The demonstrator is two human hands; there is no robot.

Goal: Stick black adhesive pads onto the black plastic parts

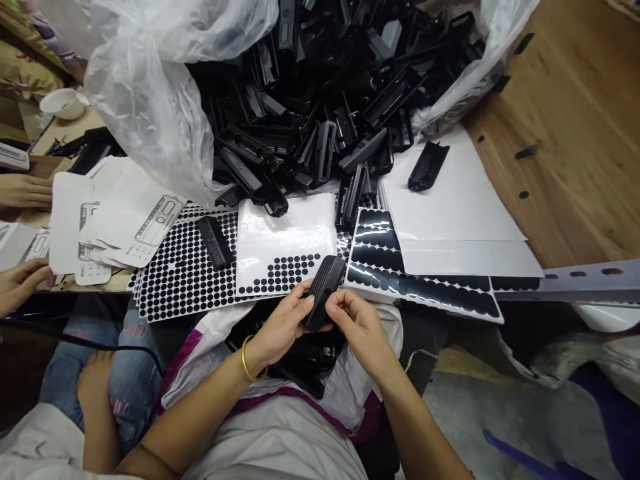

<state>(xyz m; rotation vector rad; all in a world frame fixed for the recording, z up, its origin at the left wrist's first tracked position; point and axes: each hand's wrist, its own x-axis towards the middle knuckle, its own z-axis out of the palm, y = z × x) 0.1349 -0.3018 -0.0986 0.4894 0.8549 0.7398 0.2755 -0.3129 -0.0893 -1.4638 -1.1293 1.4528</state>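
My left hand [283, 320] is closed around a black plastic casing [327, 280] with a ribbed, carbon-look surface, tilted above my lap. At its lower right edge, the fingers of my right hand [363, 327] are pinched together against the casing; whatever is between them is too small to make out. Just beyond lies a white sheet [285, 230] partly covered in black dot stickers. It rests on wider dot sticker sheets [180, 287], with another black casing [215, 243] on top. To the right is a sheet of larger black round stickers [375, 250].
A heap of black casings [300, 127] spills from a clear plastic bag [150, 93]. White sheets [450, 200] lie at right under one casing [429, 165]. A lap bag [230, 333] holds more black parts. At left, another person's hand [23, 287] is beside printed cards [120, 220].
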